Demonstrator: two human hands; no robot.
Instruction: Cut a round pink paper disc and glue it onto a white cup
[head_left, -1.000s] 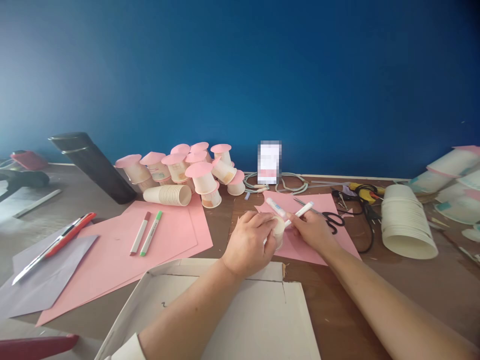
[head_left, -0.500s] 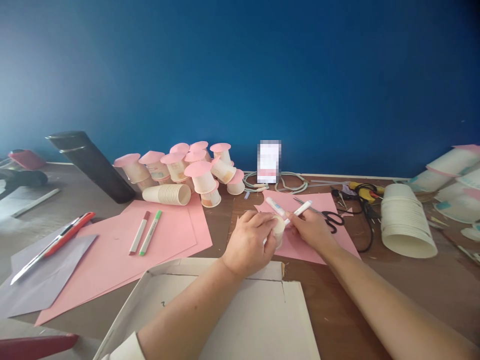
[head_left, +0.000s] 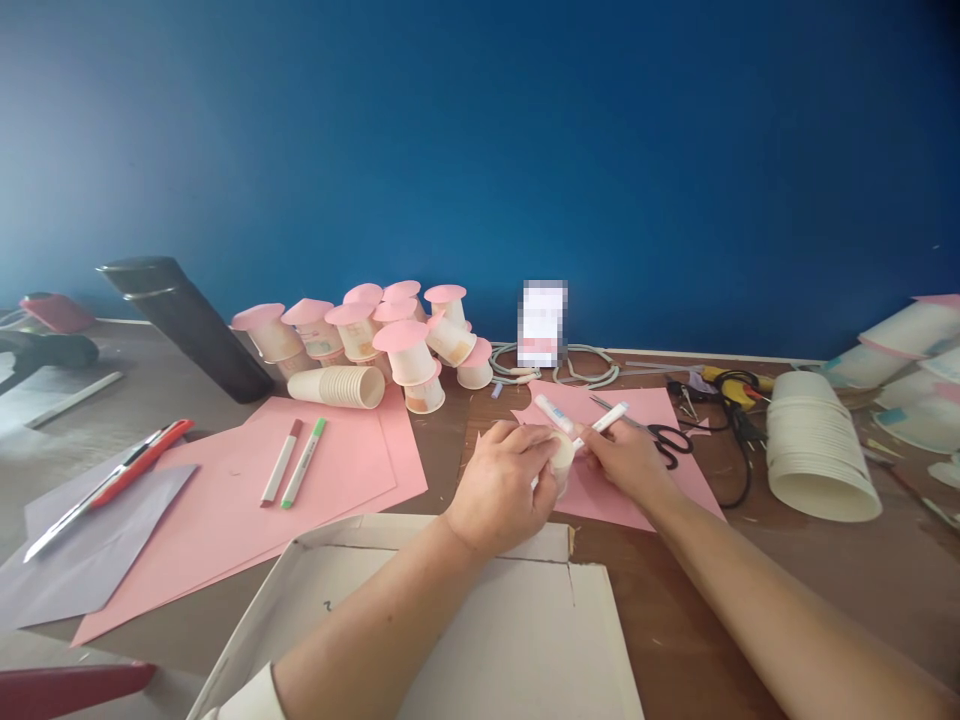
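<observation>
My left hand (head_left: 504, 488) is closed around a small white paper cup (head_left: 561, 455), most of which my fingers hide. In my right hand (head_left: 628, 458) is a white marker pen (head_left: 604, 424), held with its lower end at the cup's edge. Just behind the cup a white glue stick (head_left: 553, 412) lies on a pink paper sheet (head_left: 645, 405). Black-handled scissors (head_left: 670, 445) rest on the same sheet, partly behind my right hand. Whether the pen's tip touches the cup is too small to tell.
Several cups with pink paper tops (head_left: 405, 350) stand at the back left, beside a lying cup stack (head_left: 337, 387). Two markers (head_left: 303, 462), a utility knife (head_left: 112, 485) and a black flask (head_left: 187, 325) are left. A large cup stack (head_left: 821, 450) lies right; cardboard (head_left: 525, 640) lies in front.
The view has shifted very slightly. My left hand still holds the cup and my right hand the marker pen, both almost in the same place.
</observation>
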